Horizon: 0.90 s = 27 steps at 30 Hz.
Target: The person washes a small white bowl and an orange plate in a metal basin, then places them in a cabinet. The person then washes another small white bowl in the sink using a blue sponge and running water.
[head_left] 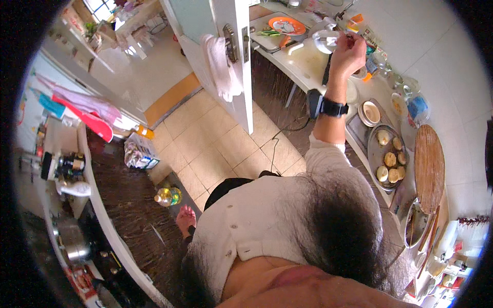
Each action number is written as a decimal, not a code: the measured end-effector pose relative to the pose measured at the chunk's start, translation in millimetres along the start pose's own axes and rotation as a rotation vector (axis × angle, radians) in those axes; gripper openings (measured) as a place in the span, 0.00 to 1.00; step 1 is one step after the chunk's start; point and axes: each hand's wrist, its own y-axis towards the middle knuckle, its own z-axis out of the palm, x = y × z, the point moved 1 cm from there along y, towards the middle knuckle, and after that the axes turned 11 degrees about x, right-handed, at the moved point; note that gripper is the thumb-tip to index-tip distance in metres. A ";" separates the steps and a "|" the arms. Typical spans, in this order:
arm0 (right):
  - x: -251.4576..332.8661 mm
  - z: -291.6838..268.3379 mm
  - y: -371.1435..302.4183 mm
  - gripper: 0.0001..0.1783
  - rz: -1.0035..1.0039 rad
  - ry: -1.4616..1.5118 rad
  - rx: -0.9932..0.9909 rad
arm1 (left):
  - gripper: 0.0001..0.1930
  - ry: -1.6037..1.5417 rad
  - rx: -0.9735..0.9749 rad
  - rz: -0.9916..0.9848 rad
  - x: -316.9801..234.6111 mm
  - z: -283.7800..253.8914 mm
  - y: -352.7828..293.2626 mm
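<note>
My right hand [350, 55], with a black wristwatch [334, 107] on its wrist, reaches out over the far part of the counter. Its fingers are pinched together, and I cannot make out what they hold. Right beside the fingertips is a clear, round, shiny vessel [324, 42]; whether they touch it is unclear. Low at my side hangs my left hand [186, 220], fingers apart and nothing in it. Nearest to it is a bottle of yellow oil [168, 196].
An orange plate [287, 25] lies at the counter's far end. Nearer are stacked bowls [369, 113], a metal tray [379, 159] of round pale pieces and a brown oval board [429, 164]. A white door [244, 77] with a cloth stands ajar. A shelf counter [97, 197] runs along the left.
</note>
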 end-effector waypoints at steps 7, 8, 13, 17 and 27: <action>-101.9 157.2 58.7 0.10 0.209 0.216 0.064 | 0.07 0.089 -0.581 0.140 -9.0 -12.1 72.6; -118.0 188.4 62.9 0.09 0.273 0.353 0.057 | 0.06 0.106 -0.587 0.141 -0.2 -9.2 83.5; -191.8 341.9 66.9 0.04 0.526 0.471 0.134 | 0.05 -0.003 -0.527 0.122 49.9 18.1 113.4; -249.2 443.6 46.5 0.05 0.550 0.387 0.241 | 0.05 -0.020 -0.604 0.178 91.2 38.8 114.9; -382.0 591.3 -22.8 0.09 0.584 0.072 0.529 | 0.07 -0.046 -0.754 0.330 141.5 59.8 106.7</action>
